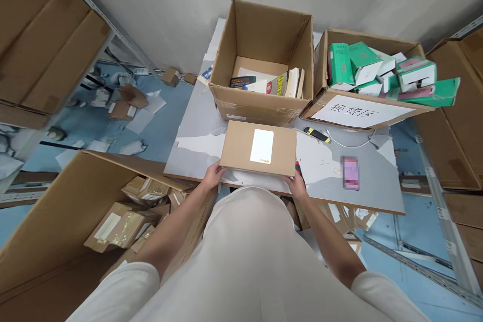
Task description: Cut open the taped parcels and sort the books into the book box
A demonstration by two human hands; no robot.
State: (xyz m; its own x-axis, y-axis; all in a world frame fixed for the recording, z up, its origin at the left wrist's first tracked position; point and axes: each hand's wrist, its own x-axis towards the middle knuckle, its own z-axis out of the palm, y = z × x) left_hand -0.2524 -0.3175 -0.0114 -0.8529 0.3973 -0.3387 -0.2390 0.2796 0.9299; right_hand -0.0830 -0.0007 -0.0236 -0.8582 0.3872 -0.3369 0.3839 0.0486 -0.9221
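Observation:
A closed brown cardboard box (237, 148) with a white label (262, 146) on top is at the table's front edge, right before my body. My left hand (213, 175) grips its near left corner, fingers closed on the edge. At the near right corner, my right hand (296, 184) holds the same box, with part of its fingers hidden below it. Just beside that hand, a red and black object (298, 167) shows partly from behind the box; its kind I cannot make out.
Behind stand an open carton (260, 103) with books and another carton (320, 108) of green boxes. A yellow-black box cutter (317, 134) and a pink item (350, 173) lie right on the table (188, 153). A large carton (45, 211) holding parcels stands lower left.

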